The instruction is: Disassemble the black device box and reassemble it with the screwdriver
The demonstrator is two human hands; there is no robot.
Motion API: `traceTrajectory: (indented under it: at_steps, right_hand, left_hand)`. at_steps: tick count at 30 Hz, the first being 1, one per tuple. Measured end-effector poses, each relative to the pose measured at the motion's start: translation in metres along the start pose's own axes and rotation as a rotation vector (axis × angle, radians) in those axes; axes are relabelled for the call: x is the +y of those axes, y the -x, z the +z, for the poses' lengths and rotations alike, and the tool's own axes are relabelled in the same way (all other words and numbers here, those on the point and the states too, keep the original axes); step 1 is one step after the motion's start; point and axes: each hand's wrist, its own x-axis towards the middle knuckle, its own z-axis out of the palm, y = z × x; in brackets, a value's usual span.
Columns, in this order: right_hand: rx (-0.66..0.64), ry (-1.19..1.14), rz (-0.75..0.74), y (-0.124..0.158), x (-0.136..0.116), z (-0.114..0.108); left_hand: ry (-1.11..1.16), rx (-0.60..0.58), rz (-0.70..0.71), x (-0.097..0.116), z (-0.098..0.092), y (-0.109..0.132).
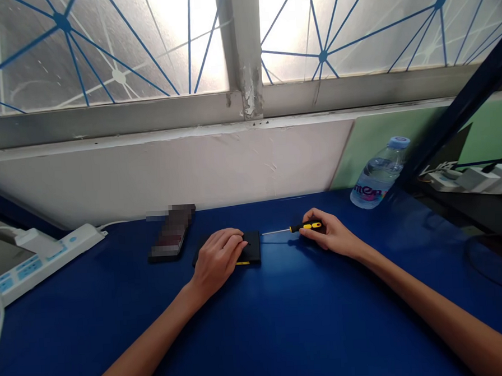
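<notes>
A flat black box-like object [254,249] with a small yellow mark on its front edge lies on the blue table [283,321]. My left hand [221,254] rests over its left part, fingers closed on it and hiding much of it. To the right, my right hand [327,231] grips the black and yellow handle of a screwdriver [295,228] between thumb and fingers. The screwdriver lies nearly level, its thin metal shaft pointing left. Its tip is at the right edge of the black object; whether it touches cannot be made out.
A phone-like dark object [169,237], partly pixelated, lies left of my left hand. A white power strip [45,266] is at the left edge. A water bottle [379,175] stands at the back right, beside a blue metal bar [453,121].
</notes>
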Motion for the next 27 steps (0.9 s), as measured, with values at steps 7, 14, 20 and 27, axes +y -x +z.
traceTrajectory:
  at_steps: [7,14,20,27]
  right_hand:
    - [0.123,0.24,-0.009,0.0023,-0.0063,0.0029]
    - [-0.01,0.124,-0.02,0.0026,-0.0047,-0.0032]
    - [-0.036,0.019,0.03,0.0004,0.001,-0.0038]
    - [0.046,0.213,-0.035,-0.0006,-0.0016,-0.0043]
  left_hand:
    - [0.003,-0.004,-0.005,-0.0006,0.0015,0.0011]
    - [0.005,0.003,-0.012,0.0,0.0019,0.0014]
    - [0.032,0.029,-0.02,-0.0007,0.0016,0.0015]
    - [0.107,0.08,-0.057,-0.0051,0.0045,0.0051]
